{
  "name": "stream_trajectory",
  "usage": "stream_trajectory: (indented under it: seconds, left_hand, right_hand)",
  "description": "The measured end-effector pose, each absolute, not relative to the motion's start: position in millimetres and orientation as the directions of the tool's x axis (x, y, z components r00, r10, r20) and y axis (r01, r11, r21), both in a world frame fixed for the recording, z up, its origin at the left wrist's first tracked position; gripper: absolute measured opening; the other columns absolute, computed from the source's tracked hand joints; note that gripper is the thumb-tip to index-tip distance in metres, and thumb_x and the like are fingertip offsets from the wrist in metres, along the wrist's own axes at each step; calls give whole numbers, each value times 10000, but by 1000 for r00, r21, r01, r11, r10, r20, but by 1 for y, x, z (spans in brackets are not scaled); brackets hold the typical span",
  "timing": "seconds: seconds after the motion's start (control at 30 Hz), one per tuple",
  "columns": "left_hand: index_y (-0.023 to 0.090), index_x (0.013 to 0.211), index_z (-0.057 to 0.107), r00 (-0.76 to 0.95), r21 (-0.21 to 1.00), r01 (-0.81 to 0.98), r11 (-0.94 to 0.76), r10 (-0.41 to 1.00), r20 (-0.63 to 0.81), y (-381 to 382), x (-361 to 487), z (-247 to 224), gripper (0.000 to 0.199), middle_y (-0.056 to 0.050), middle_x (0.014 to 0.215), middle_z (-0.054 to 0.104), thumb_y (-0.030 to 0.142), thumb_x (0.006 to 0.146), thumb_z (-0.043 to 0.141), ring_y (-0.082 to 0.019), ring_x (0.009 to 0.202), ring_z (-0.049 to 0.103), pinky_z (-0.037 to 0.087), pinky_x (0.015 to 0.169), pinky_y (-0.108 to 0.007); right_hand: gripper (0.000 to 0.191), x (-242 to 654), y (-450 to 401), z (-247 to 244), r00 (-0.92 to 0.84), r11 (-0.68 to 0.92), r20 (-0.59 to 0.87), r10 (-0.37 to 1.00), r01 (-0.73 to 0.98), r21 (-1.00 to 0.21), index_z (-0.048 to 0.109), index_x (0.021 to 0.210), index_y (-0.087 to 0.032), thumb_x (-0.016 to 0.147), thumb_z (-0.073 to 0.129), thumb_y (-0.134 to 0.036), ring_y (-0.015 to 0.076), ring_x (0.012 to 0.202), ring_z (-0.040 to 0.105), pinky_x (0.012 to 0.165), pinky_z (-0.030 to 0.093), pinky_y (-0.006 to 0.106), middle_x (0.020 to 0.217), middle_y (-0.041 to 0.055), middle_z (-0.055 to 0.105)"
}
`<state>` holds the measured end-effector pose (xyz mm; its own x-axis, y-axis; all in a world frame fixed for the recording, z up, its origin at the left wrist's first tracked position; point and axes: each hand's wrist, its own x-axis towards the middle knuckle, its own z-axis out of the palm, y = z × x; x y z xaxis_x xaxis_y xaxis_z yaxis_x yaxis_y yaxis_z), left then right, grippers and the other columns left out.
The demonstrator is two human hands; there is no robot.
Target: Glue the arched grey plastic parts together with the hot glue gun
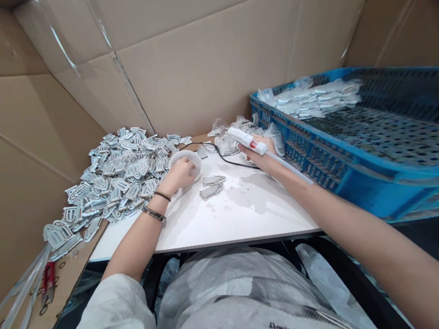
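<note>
My right hand (266,148) is wrapped round a white hot glue gun (247,140) with a red part, its nozzle pointing to the far left. A long translucent glue stick (290,167) runs out of its back along my forearm. Over a small white bowl (197,156), my left hand (182,172) reaches in with curled fingers; what they pinch, if anything, is hidden. Two flat grey tag-shaped pieces (212,187) lie on the white tabletop between my hands. A big heap of similar grey pieces (123,171) spreads to the left of the bowl.
A blue plastic crate (319,154) stands at the right, with a stack of white bagged pieces (318,97) inside. Clear plastic bags (226,141) lie behind the glue gun near a black cable (229,162). Red-handled snips (48,281) and spare glue sticks (19,304) are at left. Cardboard walls surround the table.
</note>
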<state>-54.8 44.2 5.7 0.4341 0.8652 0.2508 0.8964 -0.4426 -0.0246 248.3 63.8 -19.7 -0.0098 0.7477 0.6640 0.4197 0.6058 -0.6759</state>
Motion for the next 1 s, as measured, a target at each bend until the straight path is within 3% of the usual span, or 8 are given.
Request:
stream_trajectory:
  seconds: [0.33, 0.5, 0.67, 0.83, 1.0]
  left_hand:
    - [129, 1090, 718, 430, -115, 902, -416, 838, 335, 37, -53, 18, 320, -164, 1188, 638, 299, 893, 530, -323, 1140, 567, 460, 1016, -431]
    - [124, 1190, 670, 397, -134, 918, -374, 840, 370, 39, -56, 19, 357, -166, 1304, 609, 300, 911, 532, -325, 1223, 534, 422, 1079, -453]
    - [101, 1413, 508, 356, -80, 931, -357, 836, 417, 47, -62, 14, 505, -168, 1536, 441, 349, 979, 441, -303, 1437, 373, 288, 1197, -434]
    - [83, 1545, 333, 259, -52, 964, -262, 867, 425, 47, -67, 14, 612, -165, 1645, 240, 391, 1016, 326, -329, 1530, 190, 205, 1228, -474]
    - [72, 1547, 335, 161, -48, 987, -155, 904, 396, 46, -70, 16, 639, -153, 1661, 186, 419, 1011, 322, -334, 1540, 152, 176, 1243, -478]
  right_hand:
    - [374, 248, 63, -17, -31, 609, 663, 748, 429, -667, 493, 633, -247, 837, 605, -540, 209, 628, 577, 542, 393, 311, 623, 25, 573]
    - [402, 248, 65, -19, -21, 608, 672, 740, 447, -656, 487, 610, -251, 837, 610, -560, 221, 638, 590, 565, 416, 324, 599, 25, 572]
    - [385, 248, 64, -18, -25, 604, 665, 746, 444, -661, 502, 623, -247, 841, 618, -543, 219, 633, 597, 573, 419, 323, 614, 24, 579]
    - [424, 248, 61, -15, -44, 612, 669, 742, 453, -648, 485, 608, -241, 846, 583, -578, 213, 630, 593, 567, 417, 315, 613, 30, 579]
    - [453, 247, 60, -13, -60, 604, 659, 750, 467, -646, 480, 623, -236, 850, 568, -617, 213, 650, 604, 567, 430, 309, 647, 36, 595]
